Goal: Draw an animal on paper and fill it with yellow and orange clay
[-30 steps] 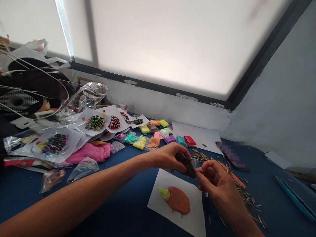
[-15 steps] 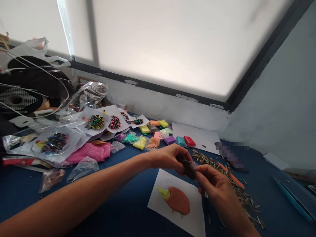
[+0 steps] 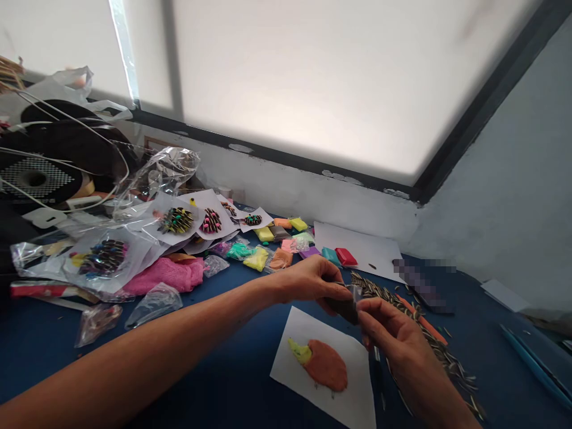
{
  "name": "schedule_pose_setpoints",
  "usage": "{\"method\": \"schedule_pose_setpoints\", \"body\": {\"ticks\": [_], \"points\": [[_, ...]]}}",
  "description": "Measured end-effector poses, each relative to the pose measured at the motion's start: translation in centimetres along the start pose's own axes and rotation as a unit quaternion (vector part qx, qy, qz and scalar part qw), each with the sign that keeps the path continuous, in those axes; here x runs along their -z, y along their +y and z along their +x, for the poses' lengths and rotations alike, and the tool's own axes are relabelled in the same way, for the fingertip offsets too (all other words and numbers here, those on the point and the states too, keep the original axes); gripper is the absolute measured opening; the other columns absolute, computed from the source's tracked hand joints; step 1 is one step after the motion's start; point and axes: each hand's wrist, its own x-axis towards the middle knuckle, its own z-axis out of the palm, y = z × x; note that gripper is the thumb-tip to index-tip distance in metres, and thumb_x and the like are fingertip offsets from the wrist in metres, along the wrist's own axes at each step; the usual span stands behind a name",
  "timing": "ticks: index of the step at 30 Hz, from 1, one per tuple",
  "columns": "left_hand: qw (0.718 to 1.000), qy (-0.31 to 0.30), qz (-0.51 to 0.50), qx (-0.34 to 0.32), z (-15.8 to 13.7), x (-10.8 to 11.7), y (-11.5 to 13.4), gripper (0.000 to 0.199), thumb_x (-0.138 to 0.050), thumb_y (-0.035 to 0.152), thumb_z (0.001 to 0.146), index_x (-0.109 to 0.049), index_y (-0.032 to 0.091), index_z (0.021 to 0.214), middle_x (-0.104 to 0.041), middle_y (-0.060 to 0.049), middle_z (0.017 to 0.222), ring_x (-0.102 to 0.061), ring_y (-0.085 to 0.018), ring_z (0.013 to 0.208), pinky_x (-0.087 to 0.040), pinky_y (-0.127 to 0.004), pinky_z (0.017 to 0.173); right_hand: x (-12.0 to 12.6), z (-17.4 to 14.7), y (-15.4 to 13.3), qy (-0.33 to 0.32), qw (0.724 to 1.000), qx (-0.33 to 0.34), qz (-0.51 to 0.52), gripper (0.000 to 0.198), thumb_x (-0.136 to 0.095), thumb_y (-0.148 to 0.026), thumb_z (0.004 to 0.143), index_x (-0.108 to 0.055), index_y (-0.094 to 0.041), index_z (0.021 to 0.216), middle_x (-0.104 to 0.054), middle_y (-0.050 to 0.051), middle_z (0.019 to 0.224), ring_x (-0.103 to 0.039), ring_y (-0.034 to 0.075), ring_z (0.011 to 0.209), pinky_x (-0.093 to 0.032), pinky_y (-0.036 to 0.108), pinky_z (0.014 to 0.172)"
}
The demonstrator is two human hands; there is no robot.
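Observation:
My left hand (image 3: 308, 280) is closed on a dark brown clay packet (image 3: 343, 308) with clear plastic at its end. The fingers of my right hand (image 3: 395, 336) pinch the packet's plastic edge from the other side. Below them lies a sheet of white paper (image 3: 290, 363) bearing a flat orange clay body (image 3: 328, 365) with a yellow-green pointed clay piece (image 3: 299, 351) at its left. Two small leg marks show under the body. Beside the paper's right edge, a thin dark tool (image 3: 379, 381) is partly hidden by my right hand.
Striped sunflower seeds (image 3: 451, 363) spread on the blue table (image 3: 214, 369) at the right, around an orange strip (image 3: 431, 328). Colourful clay packets (image 3: 330, 256) lie at the back. Finished seed-and-clay pictures (image 3: 179, 220), a pink cloth (image 3: 163, 275) and plastic bags (image 3: 154, 304) crowd the left.
My left thumb has shifted along the packet toward my right fingers, and the clear plastic at its end stands up more. The whole view has moved slightly.

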Motion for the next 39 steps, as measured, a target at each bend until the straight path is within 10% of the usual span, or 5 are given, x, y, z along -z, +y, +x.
{"method": "schedule_pose_setpoints", "body": {"ticks": [23, 39], "points": [[0.999, -0.003, 0.053, 0.014, 0.1, -0.4, -0.6, 0.009, -0.067, 0.009, 0.067, -0.064, 0.011, 0.075, -0.060, 0.002, 0.063, -0.061, -0.010, 0.055, -0.054, -0.020, 0.043, -0.1, 0.0, 0.3, 0.010, 0.997, 0.049, -0.061, 0.042, -0.062, -0.051, 0.083, -0.072, -0.021, 0.110, -0.067, 0.002, 0.074, -0.051, 0.013, 0.058, -0.047, 0.026, 0.052], [0.995, -0.037, 0.074, 0.056, -0.4, 0.0, 0.6, 0.022, -0.076, 0.010, 0.061, -0.066, 0.013, 0.080, -0.064, 0.002, 0.067, -0.062, -0.012, 0.059, -0.052, -0.020, 0.043, -0.3, 0.1, 0.2, 0.030, 0.985, 0.128, -0.113, 0.021, -0.066, -0.046, 0.082, -0.076, -0.027, 0.082, -0.068, 0.005, 0.100, -0.065, 0.022, 0.098, -0.055, 0.027, 0.073]]}}
